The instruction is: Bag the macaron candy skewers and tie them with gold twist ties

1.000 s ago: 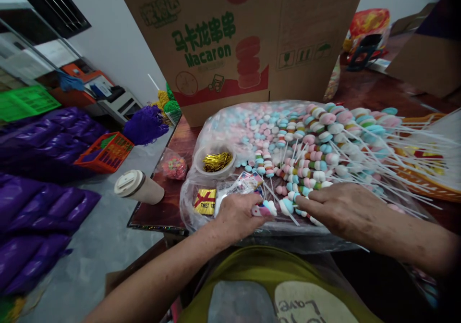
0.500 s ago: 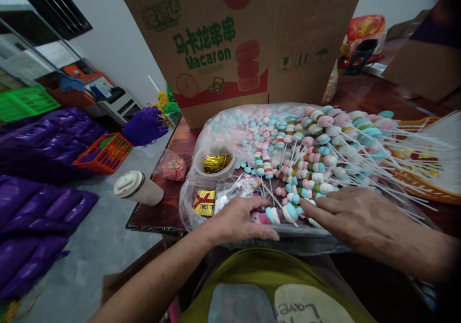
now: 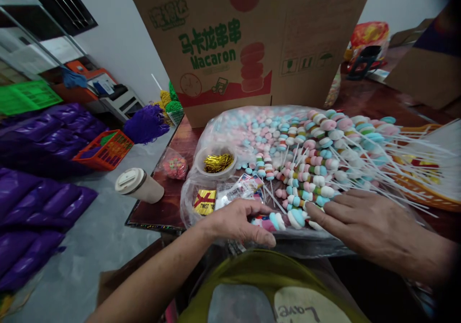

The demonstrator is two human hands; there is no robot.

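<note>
Pink, blue and white sweets on a thin stick make up the candy skewer point(image 3: 284, 219) at the near edge of the counter point(image 3: 158, 210). The left hand point(image 3: 236, 222) grips one end of it, with the fingers point(image 3: 257, 211) curled over the top and the thumb tucked underneath. The right hand point(image 3: 363, 219) lies palm down with its fingers stretched out and holding nothing. Their tips touch the other end of the same skewer, and the palm rests over loose white sticks.

Just beyond both hands is a heap of skewers point(image 3: 324, 155), spread on a clear plastic sheet point(image 3: 216, 126) with the sticks fanning off to the right. Small printed wrappers point(image 3: 239, 188) and a yellow twist-tie packet point(image 3: 204, 202) lie beside the left hand. A bowl of gold twist ties point(image 3: 216, 162) sits a little farther back.

A lidded paper cup point(image 3: 139, 184) lies on its side at the counter's left edge. A tall cardboard box point(image 3: 252, 39) printed "Macaron" stands behind the heap. An orange basket point(image 3: 104, 150) and purple bags point(image 3: 36, 203) are down on the floor to the left.
</note>
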